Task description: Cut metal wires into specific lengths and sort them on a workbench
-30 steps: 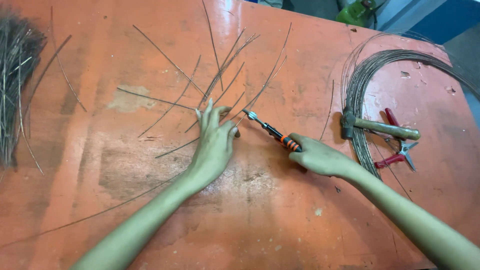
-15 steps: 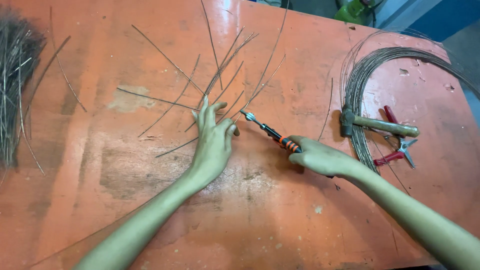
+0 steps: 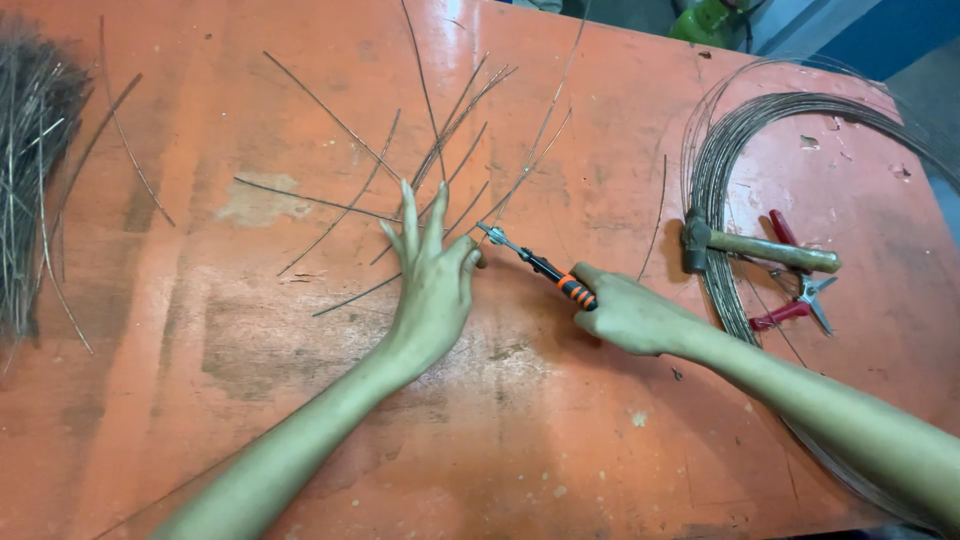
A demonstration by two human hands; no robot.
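My left hand (image 3: 430, 275) lies flat on the orange table (image 3: 300, 400), fingers spread, pressing on thin cut wire pieces (image 3: 440, 140) that fan out beyond its fingertips. My right hand (image 3: 625, 315) grips the black and orange handle of a pair of pliers (image 3: 535, 265). The pliers' metal tip sits just right of my left thumb, at the wires.
A large coil of wire (image 3: 770, 130) lies at the right, with a wooden-handled hammer (image 3: 760, 247) and red-handled snips (image 3: 795, 295) on it. A bundle of cut wires (image 3: 30, 170) lies at the left edge. The table's far edge runs along the top right.
Both hands stay nearly where they were. The pliers' tip has stayed close to my left thumb, and the fanned wires have barely shifted.
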